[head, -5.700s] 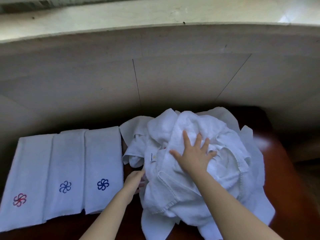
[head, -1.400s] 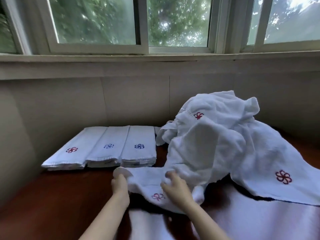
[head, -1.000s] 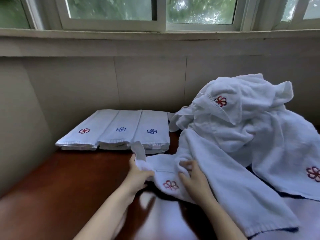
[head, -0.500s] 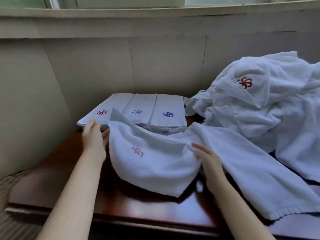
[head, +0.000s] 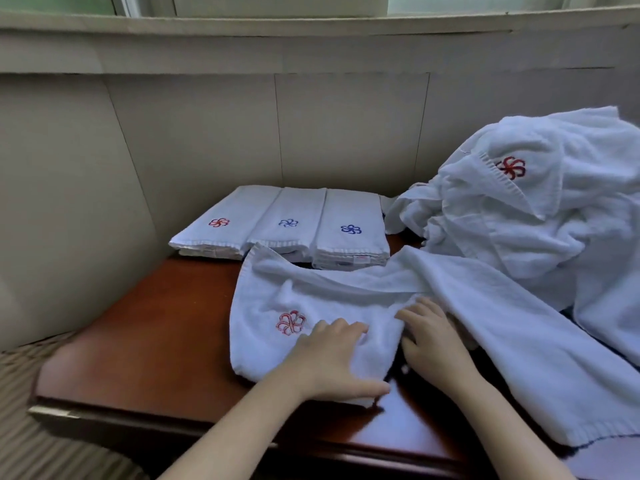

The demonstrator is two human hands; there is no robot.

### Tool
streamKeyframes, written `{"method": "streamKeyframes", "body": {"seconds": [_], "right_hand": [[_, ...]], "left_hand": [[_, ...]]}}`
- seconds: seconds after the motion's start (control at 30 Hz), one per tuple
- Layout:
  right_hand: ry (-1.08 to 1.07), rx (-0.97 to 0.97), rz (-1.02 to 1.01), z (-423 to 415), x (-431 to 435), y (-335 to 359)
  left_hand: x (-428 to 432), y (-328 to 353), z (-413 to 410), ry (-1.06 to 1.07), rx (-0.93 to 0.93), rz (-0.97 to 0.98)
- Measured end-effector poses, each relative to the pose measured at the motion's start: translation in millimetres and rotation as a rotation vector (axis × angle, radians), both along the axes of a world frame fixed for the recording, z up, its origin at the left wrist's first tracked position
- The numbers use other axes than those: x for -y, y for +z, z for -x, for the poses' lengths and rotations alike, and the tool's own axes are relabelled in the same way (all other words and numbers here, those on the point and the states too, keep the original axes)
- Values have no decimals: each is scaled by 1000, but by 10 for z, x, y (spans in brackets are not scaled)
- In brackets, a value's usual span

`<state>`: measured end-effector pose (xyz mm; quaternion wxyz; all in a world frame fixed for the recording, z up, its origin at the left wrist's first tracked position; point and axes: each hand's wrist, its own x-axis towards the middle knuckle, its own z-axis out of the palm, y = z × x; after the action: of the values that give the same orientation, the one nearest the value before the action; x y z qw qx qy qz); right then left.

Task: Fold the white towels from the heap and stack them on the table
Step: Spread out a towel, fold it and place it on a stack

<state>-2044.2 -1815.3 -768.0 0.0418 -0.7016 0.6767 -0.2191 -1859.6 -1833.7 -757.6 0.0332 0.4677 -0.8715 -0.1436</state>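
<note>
Three folded towels (head: 284, 225) lie side by side at the middle of the frame, against the wall at the back of the counter (head: 145, 344); judging by the layered edges at their near ends there may be more beneath each, though I cannot count them. That much of the task looks done.

One towel (head: 311, 317) is in work at the lower middle: its left part lies partly spread on the counter with a red flower mark showing, while its right part trails off toward the lower right, unfolded. The left hand (head: 332, 362) rests flat on it, fingers straight, pressing the cloth down. The right hand (head: 433, 337) lies just beside it on the same towel, fingers relaxed and not clenched; whether it pinches any cloth I cannot tell.

The heap (head: 540, 209) at the upper right is big and crumpled, so most of the folding appears left to do.
</note>
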Motion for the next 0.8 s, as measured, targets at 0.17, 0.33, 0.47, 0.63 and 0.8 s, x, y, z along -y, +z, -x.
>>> {"method": "streamKeyframes", "body": {"seconds": [0.17, 0.33, 0.47, 0.63, 0.8], "right_hand": [[71, 30, 19, -40, -76, 119], [-3, -309, -1, -139, -41, 37], [-197, -142, -38, 181, -17, 39], [-285, -68, -95, 395, -19, 93], [-13, 44, -260, 682, -193, 295]], "left_hand": [[193, 179, -91, 172, 2, 230], [509, 300, -371, 428, 149, 436], [644, 348, -727, 680, 88, 573], [660, 287, -919, 853, 78, 419], [488, 403, -782, 340, 179, -69]]}}
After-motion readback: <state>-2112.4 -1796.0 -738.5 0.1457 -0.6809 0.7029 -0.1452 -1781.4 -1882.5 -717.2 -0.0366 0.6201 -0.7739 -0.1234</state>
